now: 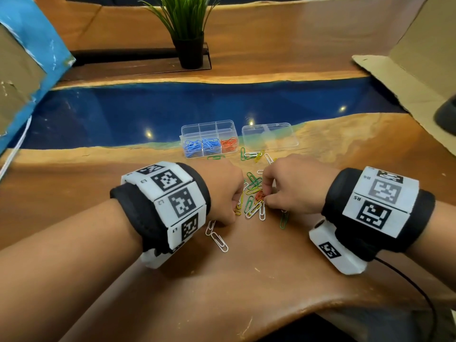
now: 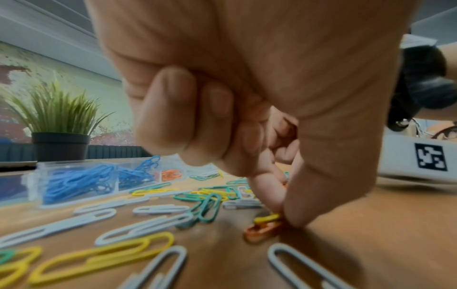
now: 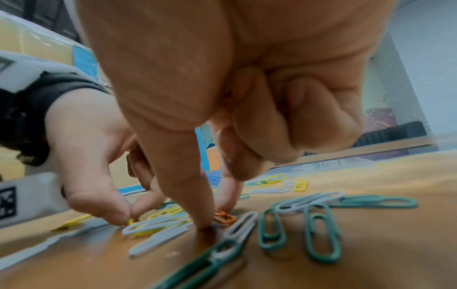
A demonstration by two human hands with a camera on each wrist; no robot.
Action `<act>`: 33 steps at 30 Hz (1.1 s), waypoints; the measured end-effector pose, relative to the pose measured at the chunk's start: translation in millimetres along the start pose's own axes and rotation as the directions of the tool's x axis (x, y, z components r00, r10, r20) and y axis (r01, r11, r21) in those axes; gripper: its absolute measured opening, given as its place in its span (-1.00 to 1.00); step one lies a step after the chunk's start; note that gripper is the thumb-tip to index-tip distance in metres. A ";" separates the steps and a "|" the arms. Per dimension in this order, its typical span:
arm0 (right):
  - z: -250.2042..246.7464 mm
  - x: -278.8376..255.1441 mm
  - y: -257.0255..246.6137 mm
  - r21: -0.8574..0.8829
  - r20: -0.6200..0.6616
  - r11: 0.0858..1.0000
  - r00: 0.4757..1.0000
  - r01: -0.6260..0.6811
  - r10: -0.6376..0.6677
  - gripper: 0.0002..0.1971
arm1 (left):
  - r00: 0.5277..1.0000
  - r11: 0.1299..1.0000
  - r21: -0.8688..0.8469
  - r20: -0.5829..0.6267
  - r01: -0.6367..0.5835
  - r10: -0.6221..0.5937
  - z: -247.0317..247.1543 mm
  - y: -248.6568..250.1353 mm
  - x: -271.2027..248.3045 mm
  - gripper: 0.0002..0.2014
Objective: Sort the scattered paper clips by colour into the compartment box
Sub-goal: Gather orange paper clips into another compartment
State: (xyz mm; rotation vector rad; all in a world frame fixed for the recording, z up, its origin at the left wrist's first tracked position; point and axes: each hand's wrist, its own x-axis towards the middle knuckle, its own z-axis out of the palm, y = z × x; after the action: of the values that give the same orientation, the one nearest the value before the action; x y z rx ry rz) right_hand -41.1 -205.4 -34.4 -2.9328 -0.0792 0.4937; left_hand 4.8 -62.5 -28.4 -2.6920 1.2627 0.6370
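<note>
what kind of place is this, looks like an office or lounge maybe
Probably an office or lounge: a live-edge wooden table with a blue resin river, a potted green grass plant and dark padded bench seating behind.

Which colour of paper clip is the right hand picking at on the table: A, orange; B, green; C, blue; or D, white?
A: the right hand has thumb and forefinger tips closing on an orange clip lying on the table, beside green and white ones; the head view shows the same orange clip at its fingertips.
</note>
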 end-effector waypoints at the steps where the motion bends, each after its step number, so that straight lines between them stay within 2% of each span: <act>1: 0.2 1.0 -0.8 0.015 0.012 1.000 1.000 -0.007 0.007 -0.93 | 1.000 1.000 -0.010 0.000 0.003 -0.003 0.4 -0.9 -0.2 -0.91; 3: -0.4 3.0 -0.7 0.055 0.036 0.998 0.999 -0.022 0.020 -0.94 | 1.000 0.999 -0.046 0.002 0.008 -0.008 1.9 -4.5 -0.6 -0.93; 7: -5.6 4.5 4.7 0.147 0.059 0.988 0.997 -0.052 0.043 -0.91 | 0.999 0.984 -0.174 -0.027 0.033 -0.038 1.5 -13.8 -2.7 -0.85; 13: -8.8 5.0 10.0 0.285 0.108 0.957 0.994 -0.050 0.019 -0.82 | 0.988 0.932 -0.351 -0.090 0.085 -0.124 -2.5 -28.5 -2.8 -0.92; 15: -8.7 6.8 10.0 0.509 0.178 0.853 0.984 -0.115 0.026 -0.77 | 0.981 0.944 -0.311 -0.118 0.110 -0.154 -1.8 -33.0 -2.4 -0.90; 17: -7.7 8.9 11.8 0.753 0.280 0.616 0.960 -0.231 0.018 -0.79 | 0.978 0.962 -0.245 -0.136 0.123 -0.159 -0.4 -34.1 -3.9 -0.87; 19: -6.9 10.4 14.0 0.853 0.317 0.436 0.949 -0.286 0.003 -0.83 | 0.983 0.974 -0.191 -0.117 0.118 -0.142 2.3 -30.9 -5.9 -0.81; 20: -6.3 11.7 15.4 0.876 0.315 0.384 0.949 -0.291 0.000 -0.80 | 0.986 0.980 -0.160 -0.103 0.115 -0.132 4.3 -28.3 -6.4 -0.78; 22: -5.5 15.1 17.4 0.899 0.278 0.350 0.961 -0.262 0.005 -0.73 | 0.989 0.988 -0.103 -0.083 0.112 -0.120 8.2 -23.3 -5.6 -0.75; 25: -6.4 18.4 16.8 0.909 0.202 0.371 0.979 -0.190 0.007 -0.66 | 0.989 0.990 -0.073 -0.074 0.124 -0.130 9.7 -19.2 -3.0 -0.75; 27: -7.5 19.3 17.1 0.879 0.187 0.450 0.982 -0.160 -0.016 -0.66 | 0.990 0.991 -0.061 -0.067 0.119 -0.123 7.2 -17.0 -2.2 -0.81; 28: -8.1 18.6 16.6 0.825 0.176 0.550 0.984 -0.130 -0.031 -0.69 | 0.991 0.992 -0.058 -0.057 0.115 -0.119 6.3 -16.0 -2.4 -0.83; 30: -10.4 16.4 14.3 0.579 0.108 0.816 0.992 -0.012 -0.062 -0.79 | 0.993 0.992 -0.060 -0.036 0.111 -0.113 5.2 -13.8 -3.5 -0.86; 31: -11.1 15.3 13.0 0.429 0.075 0.902 0.993 0.049 -0.089 -0.84 | 0.993 0.992 -0.062 -0.031 0.110 -0.113 5.3 -12.8 -4.0 -0.88; 33: -12.7 13.4 10.4 0.197 0.049 0.975 0.992 0.103 -0.115 -0.91 | 0.993 0.992 -0.063 -0.023 0.111 -0.113 5.5 -11.5 -4.2 -0.87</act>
State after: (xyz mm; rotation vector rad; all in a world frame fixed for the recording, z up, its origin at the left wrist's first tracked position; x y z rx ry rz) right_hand -24.0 -216.5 -28.7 -2.7062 -0.1878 0.5397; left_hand 9.3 -50.6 -32.7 -2.8060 1.1058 0.6381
